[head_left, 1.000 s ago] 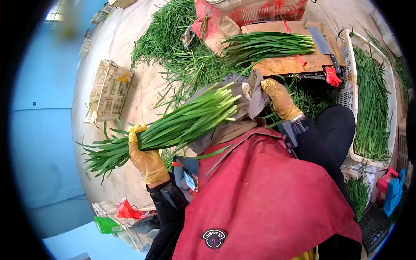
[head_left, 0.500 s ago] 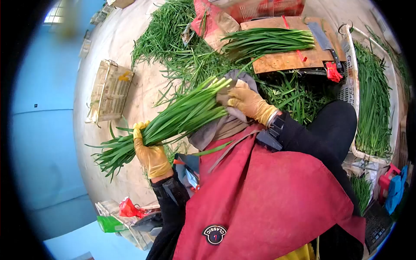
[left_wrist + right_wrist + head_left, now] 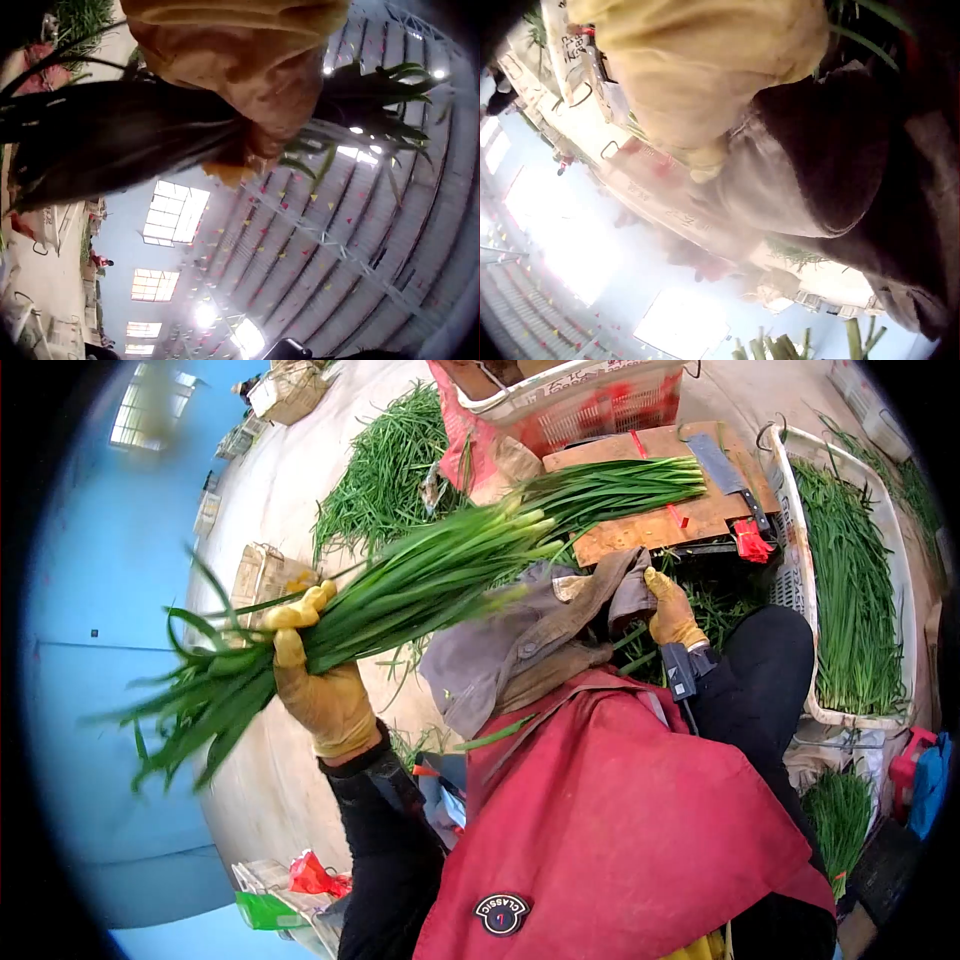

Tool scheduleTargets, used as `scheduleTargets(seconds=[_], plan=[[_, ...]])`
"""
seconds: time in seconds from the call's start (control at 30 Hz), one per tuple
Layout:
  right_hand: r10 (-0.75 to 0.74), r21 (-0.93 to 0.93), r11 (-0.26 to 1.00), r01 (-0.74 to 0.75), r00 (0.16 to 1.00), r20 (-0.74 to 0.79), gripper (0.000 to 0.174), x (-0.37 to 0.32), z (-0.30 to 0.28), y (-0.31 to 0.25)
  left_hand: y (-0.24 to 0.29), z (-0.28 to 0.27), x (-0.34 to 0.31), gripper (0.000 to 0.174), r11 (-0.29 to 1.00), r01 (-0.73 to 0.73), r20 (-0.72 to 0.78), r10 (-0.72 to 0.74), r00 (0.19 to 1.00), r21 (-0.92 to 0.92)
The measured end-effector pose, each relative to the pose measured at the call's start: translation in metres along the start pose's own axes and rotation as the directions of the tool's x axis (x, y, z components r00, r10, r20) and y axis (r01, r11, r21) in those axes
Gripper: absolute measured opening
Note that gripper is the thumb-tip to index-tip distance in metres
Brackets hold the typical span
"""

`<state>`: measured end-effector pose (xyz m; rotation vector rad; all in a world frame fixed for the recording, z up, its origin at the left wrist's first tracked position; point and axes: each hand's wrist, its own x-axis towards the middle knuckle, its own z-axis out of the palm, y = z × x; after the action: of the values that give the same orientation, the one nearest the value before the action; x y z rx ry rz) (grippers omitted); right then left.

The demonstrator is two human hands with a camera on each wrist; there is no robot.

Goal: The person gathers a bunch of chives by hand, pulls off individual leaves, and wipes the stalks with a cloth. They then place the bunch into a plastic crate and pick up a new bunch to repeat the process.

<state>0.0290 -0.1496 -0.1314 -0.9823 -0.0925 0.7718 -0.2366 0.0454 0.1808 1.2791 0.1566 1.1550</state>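
My left hand (image 3: 325, 700), in a yellow glove, grips a bunch of garlic chives (image 3: 410, 595) near its leafy end. The bunch is raised and slants up to the right, its pale cut ends above the lap. In the left wrist view, the gloved fingers (image 3: 232, 52) wrap over the dark bunch (image 3: 112, 139). My right hand (image 3: 672, 612), also gloved, pinches the edge of a grey-brown cloth (image 3: 545, 645) with a button, which lies across the lap. The right wrist view has the glove (image 3: 705, 82) against the cloth's fold (image 3: 772, 184).
Another bunch of chives (image 3: 620, 488) lies on a wooden board (image 3: 630, 538) beside a cleaver (image 3: 715, 463) and red ties (image 3: 752, 542). A white crate (image 3: 806, 570) holding chives stands at the right. A loose pile of chives (image 3: 385, 470) covers the floor ahead.
My left hand has lifted the chives up, nearer the camera. My right hand went from the cloth's edge to the cut ends, then back right to the cloth, pulling it outward.
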Motion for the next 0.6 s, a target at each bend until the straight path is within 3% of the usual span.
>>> scheduleTargets(seconds=[0.03, 0.07, 0.1, 0.13, 0.17, 0.2, 0.27, 0.3, 0.33, 0.4, 0.5, 0.53, 0.6], plan=[[0.013, 0.070, 0.997, -0.013, 1.000, -0.004, 0.030, -0.003, 0.002, -0.003, 0.001, 0.007, 0.001, 0.012, 0.994, -0.043, 0.113, 0.032, 0.993, 0.097], [-0.036, 0.046, 0.998, 0.036, 0.999, 0.002, 0.027, 0.000, -0.004, -0.002, -0.001, 0.006, 0.006, 0.018, 0.934, -0.260, 0.368, 0.159, 0.916, 0.245], [-0.083, 0.022, 0.996, 0.082, 0.997, 0.009, 0.025, 0.005, -0.013, 0.001, 0.001, 0.002, 0.001, 0.017, 0.871, -0.279, 0.487, 0.054, 0.872, 0.404], [-0.126, -0.001, 0.992, 0.126, 0.992, 0.017, 0.022, 0.005, -0.013, 0.000, 0.004, -0.008, -0.011, 0.017, 0.870, -0.222, 0.558, -0.072, 0.827, 0.441], [-0.050, 0.000, 0.999, 0.050, 0.998, 0.037, 0.024, 0.004, -0.017, -0.004, 0.007, -0.017, -0.023, 0.018, 0.855, -0.173, 0.618, -0.200, 0.760, 0.489], [-0.028, 0.136, 0.991, 0.020, 0.998, 0.058, 0.026, 0.012, -0.025, 0.003, 0.010, -0.027, -0.035, 0.018, 0.828, -0.139, 0.662, -0.320, 0.678, 0.542], [-0.090, 0.024, 0.996, 0.089, 0.996, 0.029, 0.027, 0.011, -0.021, -0.001, 0.022, -0.035, -0.059, 0.017, 0.742, 0.073, 0.600, -0.593, 0.537, 0.667], [-0.051, 0.139, 0.989, 0.043, 0.997, 0.056, 0.027, 0.012, -0.018, -0.003, 0.027, -0.039, -0.072, 0.017, 0.663, 0.153, 0.547, -0.708, 0.447, 0.733], [-0.031, 0.264, 0.964, 0.030, 1.000, 0.000, 0.027, 0.008, -0.001, -0.013, 0.029, -0.028, -0.073, 0.016, 0.703, -0.059, 0.665, -0.637, 0.389, 0.708], [0.007, 0.378, 0.925, -0.023, 0.999, 0.044, 0.025, 0.019, -0.004, -0.009, 0.035, -0.028, -0.084, 0.015, 0.608, -0.029, 0.575, -0.733, 0.363, 0.793], [-0.072, 0.134, 0.990, 0.037, 0.962, 0.265, 0.022, 0.001, 0.049, -0.052, 0.034, -0.033, -0.087, 0.019, 0.561, -0.027, 0.546, -0.791, 0.275, 0.827], [-0.056, -0.081, 0.993, 0.089, 0.938, 0.341, 0.021, -0.004, 0.068, -0.065, 0.033, -0.035, -0.087, 0.020, 0.562, -0.029, 0.549, -0.794, 0.262, 0.827], [0.025, -0.473, 0.852, 0.226, 0.884, 0.468, 0.018, -0.013, 0.107, -0.078, 0.032, -0.040, -0.088, 0.023, 0.564, -0.033, 0.555, -0.798, 0.236, 0.825]])
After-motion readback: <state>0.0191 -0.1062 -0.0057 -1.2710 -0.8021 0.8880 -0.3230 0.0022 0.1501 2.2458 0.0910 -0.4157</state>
